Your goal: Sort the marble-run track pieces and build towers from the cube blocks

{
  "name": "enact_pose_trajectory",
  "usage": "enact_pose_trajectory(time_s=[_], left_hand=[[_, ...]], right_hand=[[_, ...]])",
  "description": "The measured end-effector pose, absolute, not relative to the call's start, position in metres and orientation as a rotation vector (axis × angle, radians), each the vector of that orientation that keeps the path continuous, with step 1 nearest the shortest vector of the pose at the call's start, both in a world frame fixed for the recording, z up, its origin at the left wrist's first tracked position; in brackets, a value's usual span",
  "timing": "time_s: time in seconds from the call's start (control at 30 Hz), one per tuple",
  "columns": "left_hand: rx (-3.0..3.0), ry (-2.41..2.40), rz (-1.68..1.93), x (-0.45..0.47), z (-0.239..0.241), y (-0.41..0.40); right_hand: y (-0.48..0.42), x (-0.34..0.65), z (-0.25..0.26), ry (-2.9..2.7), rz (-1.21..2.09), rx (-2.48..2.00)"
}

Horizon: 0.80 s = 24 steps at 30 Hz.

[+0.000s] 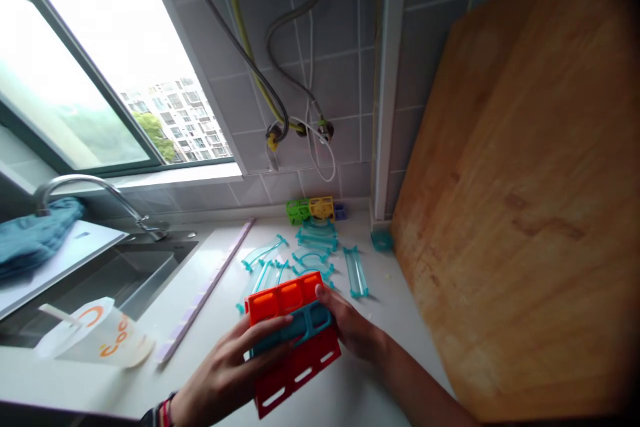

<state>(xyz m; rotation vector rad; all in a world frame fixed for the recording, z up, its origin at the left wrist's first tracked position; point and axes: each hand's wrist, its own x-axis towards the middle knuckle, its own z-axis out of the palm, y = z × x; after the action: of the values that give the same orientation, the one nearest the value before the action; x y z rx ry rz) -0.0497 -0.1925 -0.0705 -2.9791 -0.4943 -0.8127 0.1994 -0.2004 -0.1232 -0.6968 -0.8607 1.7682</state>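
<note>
Both hands hold a stack of plastic toy blocks with cut-out windows, raised over the white counter. An orange-red block (285,298) is on top, a blue block (314,321) in the middle and a red block (299,373) below. My left hand (225,367) grips the left side, its fingers laid across the blue block. On the right end my right hand (353,323) is closed round the stack, thumb at the orange-red block's corner. Just behind lie several clear turquoise track pieces (317,239), with one straight turquoise piece (355,272) apart on the right.
Green (299,211) and yellow (321,208) toy blocks stand against the back wall. A lilac strip (210,287) crosses the counter on the left, beside a drink cup (103,335) and the sink (155,273) with its faucet (95,181). A large wooden board (530,200) leans on the right.
</note>
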Motion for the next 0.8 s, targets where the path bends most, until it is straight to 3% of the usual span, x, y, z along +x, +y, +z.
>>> enact_pose_trajectory(time_s=[0.2,0.33,0.63,0.8], left_hand=[[-2.917,-0.586,-0.647,-0.025,-0.071,-0.186],[-2.977,-0.678,-0.763,-0.010,-0.074,-0.185],[-3.071,-1.116,-1.422,-0.025,-0.068,-0.178],[-2.831,-1.532,-2.247,-0.063,-0.106,-0.189]], right_hand=[[-0.193,0.203,-0.132,-0.780,1.682,-0.793],[-0.192,0.207,-0.129,-0.769,1.591,-0.803],[-0.191,0.206,-0.125,-0.567,1.537,-0.765],[-0.187,0.214,-0.127,-0.402,1.508,-0.830]])
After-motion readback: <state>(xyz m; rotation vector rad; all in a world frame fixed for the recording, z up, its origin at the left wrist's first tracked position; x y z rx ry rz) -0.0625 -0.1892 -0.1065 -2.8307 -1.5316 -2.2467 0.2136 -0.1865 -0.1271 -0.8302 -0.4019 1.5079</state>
